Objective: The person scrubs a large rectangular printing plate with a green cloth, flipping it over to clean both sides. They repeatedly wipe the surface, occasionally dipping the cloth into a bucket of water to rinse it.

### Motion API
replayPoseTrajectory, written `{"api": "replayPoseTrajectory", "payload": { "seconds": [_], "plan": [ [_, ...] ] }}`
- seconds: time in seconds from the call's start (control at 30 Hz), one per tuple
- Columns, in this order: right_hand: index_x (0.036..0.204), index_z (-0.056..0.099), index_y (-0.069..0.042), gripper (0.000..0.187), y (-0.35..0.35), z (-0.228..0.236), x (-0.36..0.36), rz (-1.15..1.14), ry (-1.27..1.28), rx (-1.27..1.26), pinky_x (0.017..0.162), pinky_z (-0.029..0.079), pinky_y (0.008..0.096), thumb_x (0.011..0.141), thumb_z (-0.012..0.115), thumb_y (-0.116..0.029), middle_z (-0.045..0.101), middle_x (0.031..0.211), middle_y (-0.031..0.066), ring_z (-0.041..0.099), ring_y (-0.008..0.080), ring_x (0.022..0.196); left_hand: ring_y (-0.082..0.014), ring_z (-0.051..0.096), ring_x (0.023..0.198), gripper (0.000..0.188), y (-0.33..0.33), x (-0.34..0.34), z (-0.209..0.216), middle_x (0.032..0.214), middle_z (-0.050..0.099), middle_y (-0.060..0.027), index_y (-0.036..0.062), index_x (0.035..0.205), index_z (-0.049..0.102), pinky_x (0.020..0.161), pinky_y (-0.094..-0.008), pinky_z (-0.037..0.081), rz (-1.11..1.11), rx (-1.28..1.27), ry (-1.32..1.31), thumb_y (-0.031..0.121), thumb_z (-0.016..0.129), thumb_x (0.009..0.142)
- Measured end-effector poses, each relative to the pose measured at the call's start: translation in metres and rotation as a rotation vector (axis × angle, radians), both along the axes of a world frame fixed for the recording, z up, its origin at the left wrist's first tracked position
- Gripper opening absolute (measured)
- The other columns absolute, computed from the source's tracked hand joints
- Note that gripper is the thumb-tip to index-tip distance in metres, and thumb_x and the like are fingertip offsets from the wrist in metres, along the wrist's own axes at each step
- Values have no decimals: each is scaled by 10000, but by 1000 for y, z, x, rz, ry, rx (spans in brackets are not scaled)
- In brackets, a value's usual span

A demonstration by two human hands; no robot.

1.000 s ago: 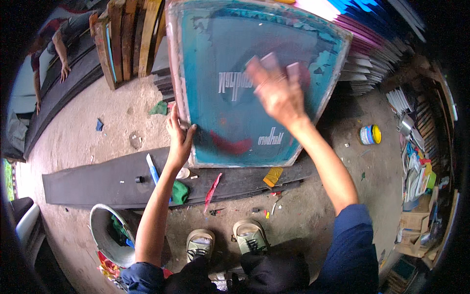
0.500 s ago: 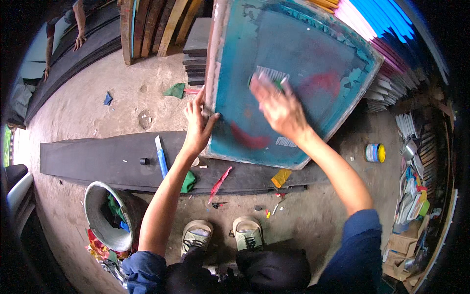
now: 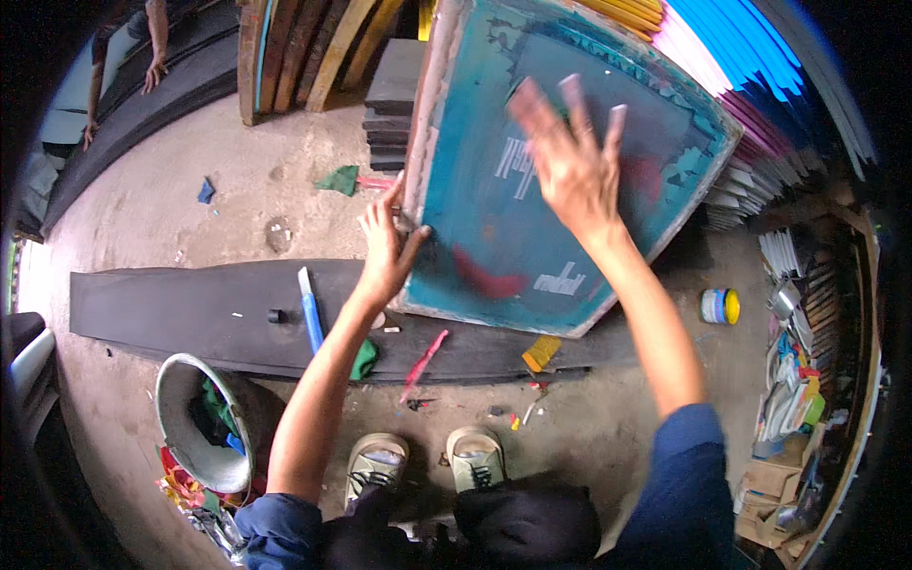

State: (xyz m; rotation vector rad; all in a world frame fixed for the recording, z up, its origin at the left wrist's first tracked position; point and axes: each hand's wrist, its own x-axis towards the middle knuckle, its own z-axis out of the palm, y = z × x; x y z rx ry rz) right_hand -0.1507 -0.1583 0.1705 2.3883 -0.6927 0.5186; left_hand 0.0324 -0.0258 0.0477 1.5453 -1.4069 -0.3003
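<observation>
1. Concrete floor (image 3: pixel 228 223) is seen beneath everything, with shoes (image 3: pixel 475 459) at lower centre and a bucket (image 3: pixel 180 418) at lower left.
2. Compared with half a second ago, the right hand (image 3: pixel 577 180) has been carried higher up the frame, and pale lettering (image 3: pixel 515 169) has been uncovered; rubbing across the surface is judged to be under way. Its fingers are spread and blurred; what lies beneath them cannot be told.
3. At upper centre, the framed screen (image 3: pixel 527 233) is set under the right hand and just right of the left hand (image 3: pixel 385 242), by which its left edge is touched, fingers parted; whether that edge is pinched cannot be told.
4. Farther off, wooden pieces (image 3: pixel 309 57) are stood at upper left, and another person's hand (image 3: pixel 155 76) is seen beyond.
</observation>
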Motion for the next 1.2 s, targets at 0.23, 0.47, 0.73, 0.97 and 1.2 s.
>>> {"api": "replayPoseTrajectory", "payload": {
  "seconds": [0.23, 0.47, 0.73, 0.97, 1.2],
  "plan": [
    [1326, 362, -286, 535, 25, -47, -16, 79, 40, 95, 1022, 90, 610, 820, 533, -254, 236, 1423, -117, 186, 181, 1331, -310, 313, 1154, 680, -2, 0, 2, 1253, 353, -175, 29, 1326, 226, 992, -410, 202, -27, -28, 36, 94, 607, 767],
    [1329, 366, -227, 508, 57, -62, -2, -85, -90, 262, 1017, 128, 610, 843, 511, -241, 217, 1431, -98, 192, 189, 1328, -306, 326, 1131, 684, 0, 7, -2, 1255, 346, -170, 34, 1327, 227, 964, -402, 231, -30, -15, -14, 108, 613, 768],
    [1354, 316, -199, 545, 67, -71, 15, -120, -296, 356, 1008, 71, 628, 846, 508, -243, 239, 1423, -76, 195, 204, 1327, -294, 336, 1086, 682, 2, 0, -3, 1263, 334, -172, 18, 1325, 220, 950, -399, 259, -35, 0, 17, 101, 609, 772],
    [1361, 298, -226, 531, 48, -47, 31, -217, -329, 201, 995, 85, 640, 864, 482, -251, 241, 1422, -81, 206, 240, 1321, -316, 295, 1167, 691, 0, 2, -3, 1280, 295, -194, 12, 1326, 194, 984, -416, 239, -37, 51, 82, 105, 613, 785],
    [1361, 304, -240, 554, 74, -90, -4, -186, -274, 340, 998, 60, 634, 847, 505, -291, 224, 1432, -92, 204, 205, 1325, -302, 332, 1111, 672, -2, 1, -9, 1247, 360, -172, 7, 1321, 247, 964, -407, 226, -15, -7, 81, 107, 615, 768]
  ]
}}
